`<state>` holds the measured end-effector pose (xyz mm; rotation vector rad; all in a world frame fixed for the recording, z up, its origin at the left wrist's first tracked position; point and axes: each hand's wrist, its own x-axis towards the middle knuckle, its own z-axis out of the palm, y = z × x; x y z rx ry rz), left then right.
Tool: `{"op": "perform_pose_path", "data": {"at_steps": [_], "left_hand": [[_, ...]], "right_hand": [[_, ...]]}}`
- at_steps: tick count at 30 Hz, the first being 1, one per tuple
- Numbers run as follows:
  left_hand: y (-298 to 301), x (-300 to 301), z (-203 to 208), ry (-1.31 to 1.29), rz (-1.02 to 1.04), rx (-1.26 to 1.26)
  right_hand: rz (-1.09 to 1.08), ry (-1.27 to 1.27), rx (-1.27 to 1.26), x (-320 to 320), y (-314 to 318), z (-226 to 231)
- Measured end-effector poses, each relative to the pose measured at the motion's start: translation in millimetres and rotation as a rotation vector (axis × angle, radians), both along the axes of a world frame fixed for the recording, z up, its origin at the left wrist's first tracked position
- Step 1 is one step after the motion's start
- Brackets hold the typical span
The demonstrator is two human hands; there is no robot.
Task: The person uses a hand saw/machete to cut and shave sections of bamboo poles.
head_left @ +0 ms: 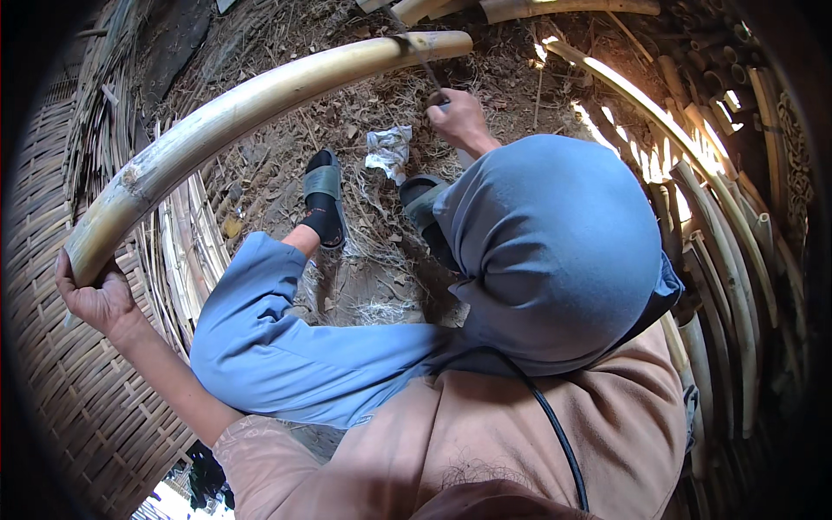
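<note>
A thick, pale bamboo pole (pixel 251 104) runs from the left edge up to the far middle and looks bowed in this view. My left hand (pixel 97 299) is closed around its near left end. Close to the pole's far end, my right hand (pixel 458 120) grips the handle of a long, thin, dark-bladed tool (pixel 422 62). The blade lies across the pole; whether it is a knife or a saw does not show clearly. A dark mark shows on the bamboo where the blade crosses it.
Woven bamboo matting (pixel 78 381) and split strips (pixel 178 260) lie at the left. More bamboo poles (pixel 724 260) are stacked along the right. Crumpled white wrapping (pixel 388 152) rests on littered ground between my sandalled feet. My raised right knee (pixel 555 243) stands beside my right arm.
</note>
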<state>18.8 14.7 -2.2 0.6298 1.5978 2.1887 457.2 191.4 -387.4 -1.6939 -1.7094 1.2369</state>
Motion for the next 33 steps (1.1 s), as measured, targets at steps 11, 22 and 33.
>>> {"op": "perform_pose_path", "data": {"at_steps": [11,22,33], "left_hand": [[15.1,-2.5,-1.7,-0.023,-0.035,-0.021],[15.6,4.4,-6.6,0.027,0.065,-0.074],[22.6,11.9,-8.6,0.031,0.046,-0.065]], "right_hand": [[-0.08,-0.103,-0.049,42.5,15.1,-36.2],[-0.025,-0.126,-0.047,47.1,28.8,-36.0],[0.089,-0.084,0.095,38.7,38.8,-29.8]]}}
